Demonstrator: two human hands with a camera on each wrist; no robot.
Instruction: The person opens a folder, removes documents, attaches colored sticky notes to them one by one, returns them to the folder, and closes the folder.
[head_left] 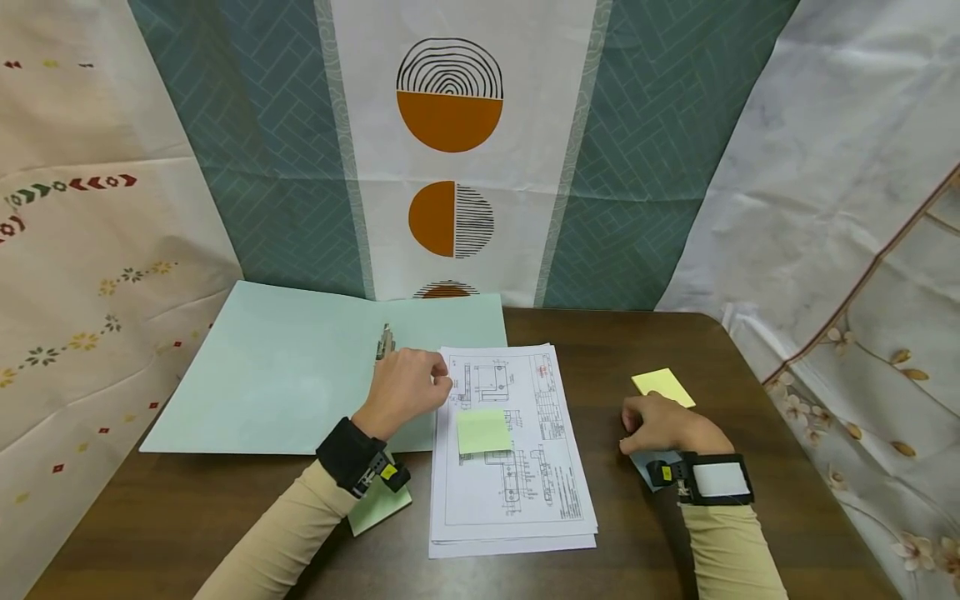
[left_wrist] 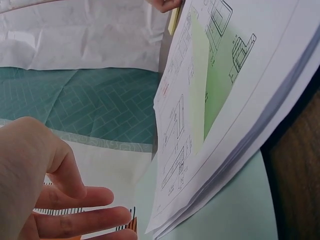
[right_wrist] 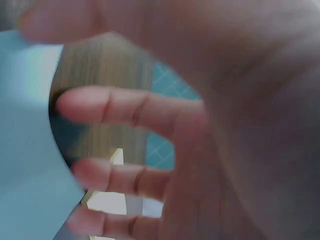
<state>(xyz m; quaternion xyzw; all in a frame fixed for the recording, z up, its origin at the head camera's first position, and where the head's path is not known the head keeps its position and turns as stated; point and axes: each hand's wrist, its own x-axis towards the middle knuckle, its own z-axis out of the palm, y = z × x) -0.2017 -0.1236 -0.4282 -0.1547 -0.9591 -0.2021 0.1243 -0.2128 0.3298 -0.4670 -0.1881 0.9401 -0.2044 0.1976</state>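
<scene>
the left hand (head_left: 403, 387) (empty, its fingers (left_wrist: 82, 222) loosely bent) hovers beside papers (head_left: 517, 471). the right hand (head_left: 667, 423), fingers parted, is at a blue note (right_wrist: 27, 140), grip unclear.

Blue sticky pad (right_wrist: 30, 150); pale green note (head_left: 484, 431); black-lined white sheets (head_left: 534, 475).

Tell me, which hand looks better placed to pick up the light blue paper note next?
Probably the right: the right hand is already at the light blue paper note, fingertips by its edge. The left hand is farther off, across the stack of white printed drawing sheets.
</scene>
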